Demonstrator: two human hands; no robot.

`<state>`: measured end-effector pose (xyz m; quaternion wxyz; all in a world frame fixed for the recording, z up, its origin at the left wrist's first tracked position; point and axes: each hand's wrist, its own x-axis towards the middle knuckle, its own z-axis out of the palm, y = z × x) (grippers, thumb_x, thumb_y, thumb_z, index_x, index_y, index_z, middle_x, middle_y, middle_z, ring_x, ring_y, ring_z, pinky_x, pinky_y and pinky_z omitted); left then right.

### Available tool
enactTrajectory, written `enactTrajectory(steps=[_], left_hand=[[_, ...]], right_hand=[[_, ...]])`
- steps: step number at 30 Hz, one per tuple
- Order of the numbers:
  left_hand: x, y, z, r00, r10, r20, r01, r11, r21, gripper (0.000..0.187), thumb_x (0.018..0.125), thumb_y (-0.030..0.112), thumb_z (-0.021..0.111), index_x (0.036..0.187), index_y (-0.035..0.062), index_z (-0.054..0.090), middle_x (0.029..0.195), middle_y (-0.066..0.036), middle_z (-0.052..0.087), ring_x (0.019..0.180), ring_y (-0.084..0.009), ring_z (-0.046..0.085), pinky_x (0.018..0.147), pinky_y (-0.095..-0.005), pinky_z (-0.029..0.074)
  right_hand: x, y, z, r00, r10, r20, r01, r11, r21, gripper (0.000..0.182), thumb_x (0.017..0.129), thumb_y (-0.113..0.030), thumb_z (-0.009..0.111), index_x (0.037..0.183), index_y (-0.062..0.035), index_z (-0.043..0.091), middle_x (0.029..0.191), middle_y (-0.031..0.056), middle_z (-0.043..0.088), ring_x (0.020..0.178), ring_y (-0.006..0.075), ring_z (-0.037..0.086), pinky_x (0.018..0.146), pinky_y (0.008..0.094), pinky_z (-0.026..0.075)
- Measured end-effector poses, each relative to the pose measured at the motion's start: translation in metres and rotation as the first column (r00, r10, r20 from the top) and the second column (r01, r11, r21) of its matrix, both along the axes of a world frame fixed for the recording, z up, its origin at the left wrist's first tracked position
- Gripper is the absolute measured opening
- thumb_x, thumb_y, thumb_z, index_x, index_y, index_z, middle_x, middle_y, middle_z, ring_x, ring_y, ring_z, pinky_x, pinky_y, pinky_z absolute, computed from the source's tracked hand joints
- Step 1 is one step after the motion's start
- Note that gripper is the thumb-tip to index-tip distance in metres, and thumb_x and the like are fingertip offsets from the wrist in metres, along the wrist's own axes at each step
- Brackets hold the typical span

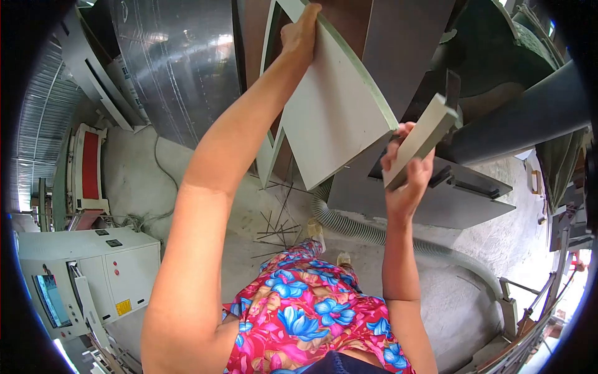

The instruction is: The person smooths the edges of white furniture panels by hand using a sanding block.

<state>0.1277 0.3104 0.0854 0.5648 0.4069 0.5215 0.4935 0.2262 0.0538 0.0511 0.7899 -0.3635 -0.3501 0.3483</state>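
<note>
My left hand (pixel 299 37) is at the top of the view, closed over the edge of a large white board (pixel 339 112) with a greenish edge. The board is tilted, and its lower right corner comes close to my right hand (pixel 408 171). That hand is wrapped round a rectangular grey-beige block (pixel 418 140), held slanting upward to the right, just beside the board's edge. The block's exact kind cannot be made out. Some fingers of my left hand are hidden behind the board.
A ribbed hose (pixel 355 227) curves over the floor past my feet. Thin dark strips (pixel 279 229) lie scattered nearby. A white machine cabinet (pixel 131 262) stands at left. Dark panels (pixel 411 196) and a thick dark pipe (pixel 523 115) are at right, a shiny metal sheet (pixel 180 62) at upper left.
</note>
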Motion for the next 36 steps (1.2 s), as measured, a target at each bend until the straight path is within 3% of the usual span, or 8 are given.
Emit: enactTrajectory(steps=[3,7,17,19,26,32,34,36], left_hand=[[-0.004,-0.014,0.009,0.990,-0.138,0.023,0.138,0.990,0.023,0.097,0.078,0.059,0.056,0.137,-0.0130,0.027,0.138,-0.028,0.035,0.125,-0.0396,0.038,0.102,-0.0459,0.030],[0.002,-0.012,0.002,0.995,-0.097,0.038,0.096,0.995,0.021,0.089,0.078,0.053,0.058,0.134,-0.0119,0.034,0.137,-0.028,0.038,0.123,-0.0385,0.040,0.101,-0.0460,0.031],[0.004,-0.015,0.031,0.986,-0.160,0.056,0.150,0.976,0.158,0.081,0.086,0.052,0.049,0.142,-0.0028,0.027,0.145,-0.023,0.027,0.133,-0.0336,0.030,0.108,-0.0412,0.024],[0.000,-0.017,0.040,0.991,-0.112,0.069,0.105,0.989,0.102,0.079,0.088,0.053,0.046,0.143,-0.0002,0.024,0.147,-0.022,0.025,0.135,-0.0326,0.028,0.110,-0.0405,0.021],[-0.019,-0.054,0.053,0.988,-0.138,0.075,0.130,0.986,0.106,0.081,0.083,0.056,0.050,0.137,0.0020,0.020,0.136,-0.018,0.022,0.124,-0.0311,0.025,0.102,-0.0419,0.020],[-0.057,-0.115,0.070,0.984,-0.171,0.047,0.167,0.984,0.065,0.084,0.079,0.058,0.053,0.132,0.0038,0.017,0.128,-0.015,0.020,0.116,-0.0297,0.022,0.095,-0.0431,0.020],[-0.086,-0.093,0.048,0.982,-0.053,0.180,0.042,0.997,0.063,0.061,0.070,0.046,0.067,0.101,-0.0026,0.047,0.077,-0.011,0.054,0.066,-0.0212,0.054,0.060,-0.0340,0.045],[-0.107,-0.129,0.059,0.970,-0.144,0.197,0.140,0.990,0.034,0.057,0.073,0.048,0.063,0.095,-0.0003,0.043,0.066,-0.005,0.047,0.052,-0.0166,0.047,0.050,-0.0294,0.040]], right_hand=[[-0.012,-0.006,-0.021,0.988,0.022,0.150,-0.027,0.999,0.030,0.064,0.067,-0.021,0.075,0.118,-0.0021,0.041,0.094,0.0036,0.049,0.069,0.0076,0.045,0.055,0.0193,0.039],[-0.029,-0.004,-0.028,0.946,-0.178,0.271,0.237,0.950,-0.204,0.058,0.064,-0.005,0.081,0.109,-0.0042,0.044,0.087,-0.0006,0.046,0.070,0.0068,0.046,0.058,0.0200,0.041],[-0.001,0.014,-0.008,0.672,-0.500,0.546,0.506,0.849,0.155,0.043,0.071,-0.003,0.073,0.107,0.0017,0.049,0.087,0.0023,0.051,0.073,0.0073,0.049,0.064,0.0205,0.043],[0.005,0.014,0.013,0.811,-0.440,0.385,0.448,0.891,0.075,0.041,0.071,-0.004,0.074,0.104,0.0017,0.050,0.087,0.0026,0.052,0.073,0.0079,0.050,0.065,0.0210,0.043],[0.015,-0.017,0.000,0.835,-0.338,0.434,0.360,0.932,0.034,0.036,0.076,-0.012,0.073,0.103,0.0010,0.053,0.087,0.0036,0.057,0.072,0.0089,0.051,0.066,0.0232,0.044],[-0.010,-0.054,0.006,0.954,-0.010,0.301,0.003,1.000,0.024,0.050,0.062,-0.005,0.083,0.101,-0.0004,0.053,0.091,0.0050,0.060,0.069,0.0108,0.057,0.067,0.0244,0.048],[-0.023,-0.067,0.010,0.939,0.106,0.328,-0.144,0.985,0.094,0.055,0.059,-0.006,0.085,0.104,-0.0005,0.053,0.091,0.0058,0.062,0.068,0.0108,0.057,0.068,0.0251,0.049],[-0.026,-0.079,0.005,0.900,0.219,0.377,-0.287,0.948,0.134,0.059,0.060,-0.006,0.084,0.109,-0.0004,0.051,0.091,0.0071,0.063,0.067,0.0104,0.057,0.067,0.0252,0.049]])
